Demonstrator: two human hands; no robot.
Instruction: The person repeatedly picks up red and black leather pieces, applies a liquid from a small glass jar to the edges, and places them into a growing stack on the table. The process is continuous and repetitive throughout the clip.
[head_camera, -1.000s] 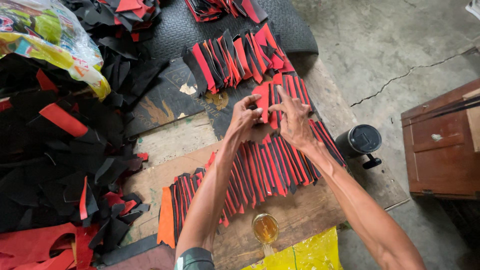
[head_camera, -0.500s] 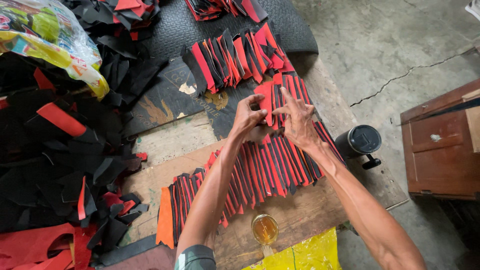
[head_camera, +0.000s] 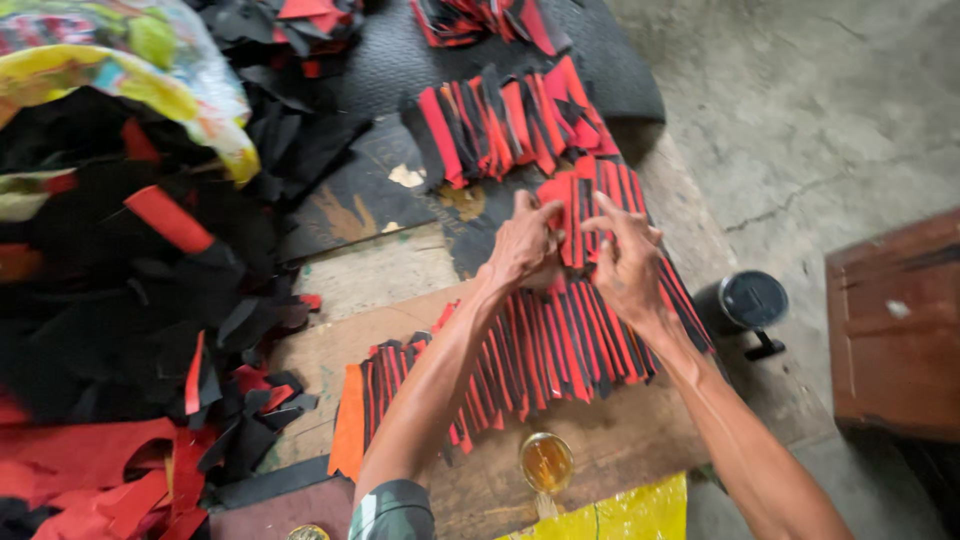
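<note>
Head view: both hands stay put since earlier; left hand (head_camera: 522, 243) pinches strips (head_camera: 560, 345), right hand (head_camera: 628, 265) presses open-fingered.

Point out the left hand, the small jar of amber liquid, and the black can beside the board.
left hand (head_camera: 522, 245), head view, on the back of the hand.
jar of amber liquid (head_camera: 546, 462), head view, middle of its open top.
black can (head_camera: 752, 300), head view, centre of its lid.

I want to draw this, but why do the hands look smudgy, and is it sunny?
Head view: left hand and right hand are motion-blurred over the red and black strips; the light is soft, with no hard shadows; the small tin shines yellowish.
</note>
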